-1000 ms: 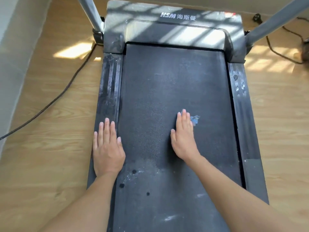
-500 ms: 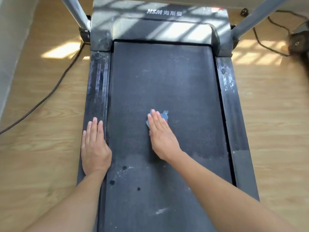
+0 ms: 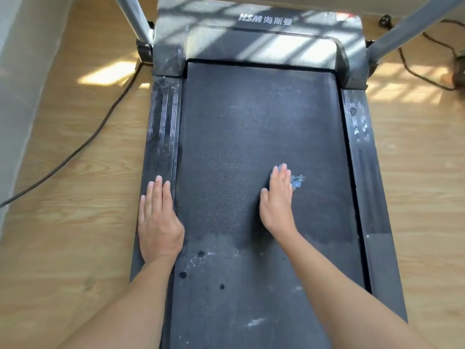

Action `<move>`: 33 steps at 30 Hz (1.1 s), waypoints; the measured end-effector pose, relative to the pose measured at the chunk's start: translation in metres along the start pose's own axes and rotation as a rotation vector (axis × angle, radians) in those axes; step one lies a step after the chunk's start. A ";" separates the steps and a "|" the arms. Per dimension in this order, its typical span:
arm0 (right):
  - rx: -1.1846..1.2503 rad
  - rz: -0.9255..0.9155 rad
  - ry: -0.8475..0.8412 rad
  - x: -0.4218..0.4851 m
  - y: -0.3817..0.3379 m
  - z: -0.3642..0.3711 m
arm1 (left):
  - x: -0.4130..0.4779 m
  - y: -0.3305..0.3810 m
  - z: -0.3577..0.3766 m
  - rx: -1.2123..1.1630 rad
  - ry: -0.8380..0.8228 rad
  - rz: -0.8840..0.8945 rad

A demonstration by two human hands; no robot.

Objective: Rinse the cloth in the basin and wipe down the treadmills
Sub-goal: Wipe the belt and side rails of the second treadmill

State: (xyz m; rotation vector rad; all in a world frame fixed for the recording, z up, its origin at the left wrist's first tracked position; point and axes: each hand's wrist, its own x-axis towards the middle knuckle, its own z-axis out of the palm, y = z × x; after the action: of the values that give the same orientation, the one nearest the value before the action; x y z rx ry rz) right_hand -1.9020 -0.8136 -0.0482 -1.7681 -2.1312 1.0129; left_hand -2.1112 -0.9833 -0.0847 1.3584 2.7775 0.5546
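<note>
A dusty treadmill (image 3: 251, 122) with a black belt and grey motor cover lies lengthwise in front of me. My right hand (image 3: 278, 200) presses flat on the belt's middle, covering a small blue cloth (image 3: 297, 181) whose frayed edge sticks out beside my fingers. My left hand (image 3: 157, 220) rests flat, fingers together, on the left side rail (image 3: 162, 132), holding nothing. A darker wiped patch surrounds the right hand; pale dust and dark spots mark the belt nearer me. No basin is in view.
Two grey uprights (image 3: 132, 18) rise from the treadmill's front corners. A black cable (image 3: 83, 144) runs over the wooden floor at left, beside a white wall (image 3: 22, 71). More cable (image 3: 432, 49) lies at the right rear.
My right hand with the cloth slid left across the belt, then back to the right. The left hand stayed planted on the side rail.
</note>
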 end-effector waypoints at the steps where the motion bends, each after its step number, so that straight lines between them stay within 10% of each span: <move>1: -0.004 -0.077 -0.038 -0.004 -0.020 0.020 | 0.000 -0.001 0.000 -0.008 0.002 -0.001; 13: -0.256 -0.638 -0.321 -0.060 -0.061 0.086 | -0.003 -0.015 0.001 -0.093 -0.004 -0.041; 21: -0.249 0.041 0.059 -0.043 0.114 -0.064 | -0.001 -0.008 -0.002 -0.067 -0.053 -0.049; 27: -0.104 0.397 0.219 -0.031 0.103 -0.067 | -0.001 -0.006 0.000 -0.101 -0.034 -0.043; 33: -0.132 -0.087 -0.076 -0.048 -0.009 0.030 | 0.000 -0.007 0.001 -0.129 0.000 -0.025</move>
State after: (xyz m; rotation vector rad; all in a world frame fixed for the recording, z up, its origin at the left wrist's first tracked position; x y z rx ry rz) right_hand -1.9124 -0.8697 -0.0521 -1.7009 -2.3494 0.9531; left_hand -2.1166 -0.9866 -0.0874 1.2965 2.7017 0.7186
